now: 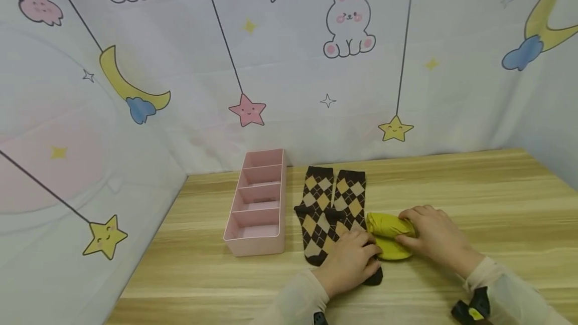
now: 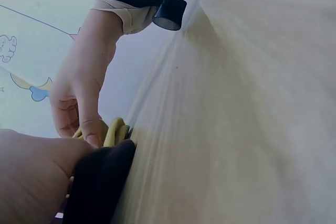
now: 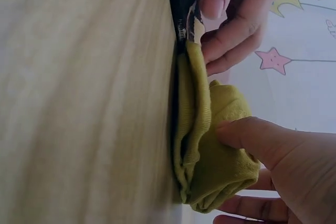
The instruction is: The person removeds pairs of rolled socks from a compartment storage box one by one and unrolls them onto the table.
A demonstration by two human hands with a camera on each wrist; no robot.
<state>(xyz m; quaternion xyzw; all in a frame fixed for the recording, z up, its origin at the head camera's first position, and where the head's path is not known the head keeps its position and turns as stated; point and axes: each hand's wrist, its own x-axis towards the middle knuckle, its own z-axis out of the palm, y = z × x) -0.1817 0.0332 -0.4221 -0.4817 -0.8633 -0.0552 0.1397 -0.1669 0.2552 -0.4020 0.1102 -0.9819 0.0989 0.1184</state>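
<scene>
A pair of mustard-yellow socks (image 1: 389, 225) lies on the table, folded into a thick roll over a flat lower part. My right hand (image 1: 434, 237) holds the roll from its right side, the thumb (image 3: 244, 132) pressing on the fabric in the right wrist view. My left hand (image 1: 349, 261) rests over the lower part of the argyle socks, its loosely bent fingers right at the left edge of the yellow socks. Two black, tan and grey argyle socks, a left one (image 1: 317, 197) and a right one (image 1: 349, 197), lie flat side by side; my left hand covers part of them.
A pink organizer box (image 1: 259, 247) with several compartments stands left of the argyle socks on the wood-grain table (image 1: 203, 275). A white cloth backdrop (image 1: 298, 69) with cartoon prints hangs behind the table and along its sides.
</scene>
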